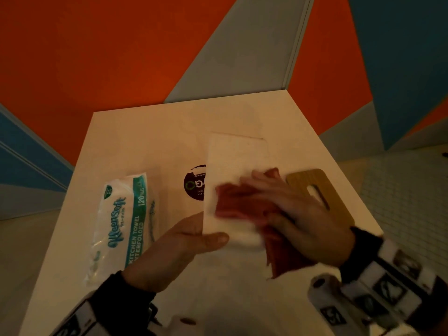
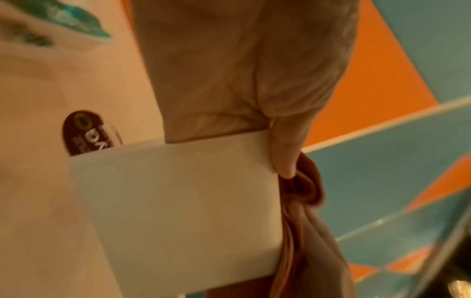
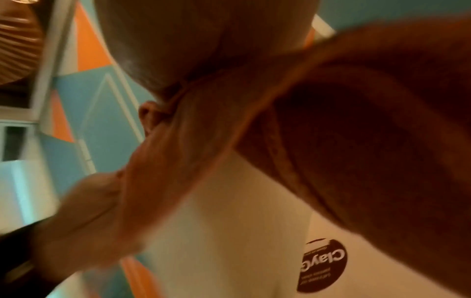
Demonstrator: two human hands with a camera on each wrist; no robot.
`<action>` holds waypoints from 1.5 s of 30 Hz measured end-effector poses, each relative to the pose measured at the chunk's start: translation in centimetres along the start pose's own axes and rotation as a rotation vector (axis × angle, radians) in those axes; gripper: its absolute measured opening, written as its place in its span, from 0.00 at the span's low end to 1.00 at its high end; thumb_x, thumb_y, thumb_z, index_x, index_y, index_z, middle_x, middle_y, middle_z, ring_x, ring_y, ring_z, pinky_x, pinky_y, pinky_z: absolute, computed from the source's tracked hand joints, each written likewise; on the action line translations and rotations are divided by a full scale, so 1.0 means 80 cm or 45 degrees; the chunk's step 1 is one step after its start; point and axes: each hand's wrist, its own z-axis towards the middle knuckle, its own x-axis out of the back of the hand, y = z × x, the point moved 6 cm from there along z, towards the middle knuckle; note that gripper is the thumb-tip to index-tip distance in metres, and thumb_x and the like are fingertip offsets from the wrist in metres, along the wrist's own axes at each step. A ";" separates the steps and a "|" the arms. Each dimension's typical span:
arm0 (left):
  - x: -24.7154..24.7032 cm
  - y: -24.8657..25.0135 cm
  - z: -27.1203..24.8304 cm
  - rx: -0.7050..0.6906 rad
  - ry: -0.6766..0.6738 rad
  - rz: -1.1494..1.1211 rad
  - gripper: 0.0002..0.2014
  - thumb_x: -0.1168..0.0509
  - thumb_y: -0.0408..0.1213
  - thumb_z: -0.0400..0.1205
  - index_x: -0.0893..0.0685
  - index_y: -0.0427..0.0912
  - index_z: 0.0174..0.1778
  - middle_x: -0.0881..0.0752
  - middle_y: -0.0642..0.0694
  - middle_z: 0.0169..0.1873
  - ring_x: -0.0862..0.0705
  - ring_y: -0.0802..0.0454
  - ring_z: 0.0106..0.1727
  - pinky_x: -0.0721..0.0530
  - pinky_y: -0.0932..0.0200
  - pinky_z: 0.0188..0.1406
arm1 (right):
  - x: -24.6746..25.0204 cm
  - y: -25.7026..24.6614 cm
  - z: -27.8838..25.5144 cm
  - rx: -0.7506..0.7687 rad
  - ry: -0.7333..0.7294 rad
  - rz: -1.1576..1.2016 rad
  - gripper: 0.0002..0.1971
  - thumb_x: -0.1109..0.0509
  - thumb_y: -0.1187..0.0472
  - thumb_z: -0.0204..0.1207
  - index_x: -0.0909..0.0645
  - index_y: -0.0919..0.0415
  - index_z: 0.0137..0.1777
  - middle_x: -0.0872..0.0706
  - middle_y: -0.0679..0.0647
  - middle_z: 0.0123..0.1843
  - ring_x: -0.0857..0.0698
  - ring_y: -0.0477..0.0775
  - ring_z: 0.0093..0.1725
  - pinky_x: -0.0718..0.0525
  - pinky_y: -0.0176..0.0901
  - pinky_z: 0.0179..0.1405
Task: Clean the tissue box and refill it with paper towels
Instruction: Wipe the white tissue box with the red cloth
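Observation:
A white tissue box (image 1: 232, 166) is held tilted above the table, with no lid on it. My left hand (image 1: 189, 238) grips its near end, thumb on the upper face. In the left wrist view the thumb (image 2: 285, 153) presses the edge of the box (image 2: 178, 201). My right hand (image 1: 298, 209) holds a red cloth (image 1: 237, 202) against the box's upper face, fingers spread over it. The cloth's loose end hangs below the hand. In the right wrist view the cloth (image 3: 369, 121) bunches out from under the palm over the box (image 3: 229, 221).
A Kleensoft kitchen towel pack (image 1: 121, 221) lies on the left of the white table (image 1: 145, 132). A wooden lid (image 1: 312, 183) with a slot lies at the right edge. A dark round sticker (image 1: 194, 185) sits mid-table. Orange, blue and grey walls stand behind.

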 end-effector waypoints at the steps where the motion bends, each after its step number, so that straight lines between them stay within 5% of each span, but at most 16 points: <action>1: -0.003 -0.002 -0.001 0.029 -0.023 -0.015 0.17 0.31 0.37 0.63 0.11 0.56 0.46 0.08 0.58 0.45 0.13 0.62 0.52 0.18 0.74 0.44 | 0.010 0.009 0.012 -0.070 0.039 -0.017 0.22 0.55 0.42 0.80 0.33 0.47 0.69 0.35 0.46 0.73 0.35 0.42 0.73 0.40 0.31 0.74; 3: -0.013 -0.010 -0.002 0.094 -0.082 -0.028 0.17 0.32 0.41 0.61 0.11 0.54 0.47 0.08 0.55 0.47 0.12 0.57 0.53 0.16 0.69 0.46 | 0.027 0.040 0.037 -0.356 0.052 0.030 0.19 0.50 0.48 0.81 0.39 0.39 0.72 0.40 0.43 0.76 0.28 0.50 0.70 0.31 0.37 0.67; 7: -0.020 -0.013 0.000 0.061 -0.068 -0.101 0.17 0.31 0.40 0.61 0.11 0.50 0.46 0.07 0.53 0.46 0.11 0.55 0.50 0.14 0.68 0.42 | 0.035 0.069 0.079 -0.613 -0.052 -0.107 0.22 0.49 0.54 0.83 0.42 0.54 0.77 0.48 0.52 0.83 0.48 0.52 0.81 0.51 0.38 0.75; 11: -0.010 -0.008 0.004 -0.005 0.020 -0.124 0.19 0.26 0.42 0.58 0.11 0.57 0.46 0.07 0.55 0.44 0.11 0.57 0.49 0.15 0.70 0.41 | -0.001 0.023 0.082 -0.381 -0.192 -0.183 0.21 0.49 0.54 0.84 0.39 0.53 0.76 0.47 0.52 0.83 0.46 0.52 0.80 0.56 0.45 0.78; 14: -0.011 -0.008 -0.002 -0.011 0.070 0.030 0.12 0.33 0.32 0.70 0.10 0.52 0.44 0.08 0.51 0.50 0.12 0.59 0.48 0.16 0.72 0.41 | -0.037 -0.027 0.049 -0.080 -0.270 -0.258 0.25 0.49 0.51 0.82 0.40 0.59 0.77 0.42 0.55 0.82 0.44 0.53 0.80 0.59 0.42 0.78; 18: -0.005 -0.043 0.009 0.456 0.698 0.923 0.20 0.60 0.21 0.83 0.24 0.36 0.57 0.14 0.41 0.61 0.12 0.58 0.52 0.14 0.65 0.52 | -0.064 -0.033 0.009 0.141 -0.440 -0.545 0.26 0.52 0.47 0.80 0.38 0.59 0.74 0.33 0.56 0.78 0.36 0.57 0.77 0.47 0.63 0.72; 20: -0.009 -0.049 -0.004 0.425 0.196 0.459 0.11 0.43 0.26 0.80 0.18 0.39 0.52 0.12 0.41 0.58 0.11 0.62 0.48 0.13 0.68 0.45 | -0.048 -0.017 0.022 0.127 -0.359 -0.522 0.25 0.50 0.47 0.79 0.36 0.59 0.73 0.31 0.56 0.77 0.34 0.58 0.76 0.45 0.61 0.71; 22: -0.020 -0.021 0.000 0.112 -0.001 0.126 0.14 0.32 0.36 0.68 0.13 0.50 0.49 0.09 0.50 0.51 0.11 0.59 0.48 0.15 0.69 0.42 | -0.017 0.008 0.048 -0.048 -0.134 -0.404 0.25 0.54 0.48 0.81 0.40 0.56 0.76 0.41 0.52 0.80 0.44 0.51 0.78 0.56 0.50 0.75; 24: -0.011 -0.015 -0.004 -0.041 -0.014 0.022 0.17 0.32 0.43 0.62 0.12 0.58 0.47 0.08 0.55 0.46 0.11 0.57 0.49 0.15 0.69 0.42 | 0.005 0.048 0.062 -0.386 -0.047 -0.235 0.24 0.52 0.50 0.83 0.45 0.52 0.78 0.52 0.51 0.83 0.55 0.49 0.80 0.62 0.41 0.76; 26: -0.019 -0.024 0.004 -0.056 -0.021 0.054 0.17 0.33 0.45 0.62 0.12 0.59 0.46 0.08 0.56 0.46 0.11 0.57 0.50 0.16 0.69 0.43 | 0.012 0.071 0.054 -0.657 0.023 -0.042 0.24 0.49 0.51 0.83 0.44 0.51 0.78 0.53 0.52 0.84 0.53 0.53 0.82 0.57 0.43 0.78; 31: -0.008 -0.042 0.001 -0.019 0.042 0.112 0.16 0.33 0.46 0.63 0.11 0.56 0.46 0.08 0.56 0.46 0.12 0.58 0.50 0.16 0.70 0.43 | -0.016 0.093 0.011 -0.962 0.198 0.682 0.28 0.41 0.47 0.78 0.44 0.46 0.77 0.31 0.52 0.77 0.28 0.59 0.71 0.32 0.60 0.74; 36: -0.008 -0.040 0.015 -0.037 0.021 0.055 0.17 0.32 0.43 0.65 0.13 0.51 0.50 0.08 0.51 0.47 0.11 0.53 0.50 0.15 0.66 0.42 | -0.015 0.064 -0.014 -0.867 0.240 1.003 0.27 0.39 0.63 0.78 0.43 0.50 0.74 0.16 0.49 0.50 0.12 0.38 0.39 0.14 0.30 0.39; 40: 0.005 -0.028 0.031 -0.102 0.063 0.066 0.21 0.32 0.37 0.65 0.17 0.50 0.55 0.11 0.49 0.56 0.14 0.52 0.57 0.16 0.67 0.49 | -0.034 0.039 -0.036 -0.770 0.188 0.423 0.40 0.34 0.41 0.66 0.48 0.48 0.76 0.27 0.41 0.67 0.26 0.36 0.65 0.27 0.42 0.72; 41: 0.006 -0.028 0.033 -0.106 0.046 0.065 0.24 0.32 0.39 0.63 0.18 0.50 0.57 0.12 0.49 0.58 0.15 0.52 0.59 0.16 0.65 0.52 | -0.037 0.032 -0.039 -0.732 0.220 0.392 0.42 0.31 0.44 0.67 0.51 0.46 0.76 0.32 0.33 0.67 0.35 0.25 0.67 0.38 0.30 0.75; 43: 0.006 -0.028 0.036 -0.094 -0.008 0.062 0.30 0.31 0.38 0.62 0.23 0.53 0.62 0.15 0.50 0.62 0.17 0.52 0.63 0.17 0.62 0.57 | -0.043 0.026 -0.049 -0.691 0.274 0.359 0.43 0.28 0.58 0.71 0.55 0.47 0.75 0.45 0.23 0.63 0.51 0.05 0.58 0.53 0.05 0.60; 45: 0.000 -0.027 0.040 -0.076 -0.083 0.042 0.34 0.30 0.36 0.60 0.27 0.55 0.65 0.16 0.51 0.64 0.18 0.53 0.64 0.16 0.61 0.57 | -0.049 0.032 -0.057 -0.644 0.295 0.364 0.42 0.28 0.60 0.71 0.54 0.49 0.77 0.41 0.29 0.69 0.46 0.10 0.63 0.48 0.08 0.63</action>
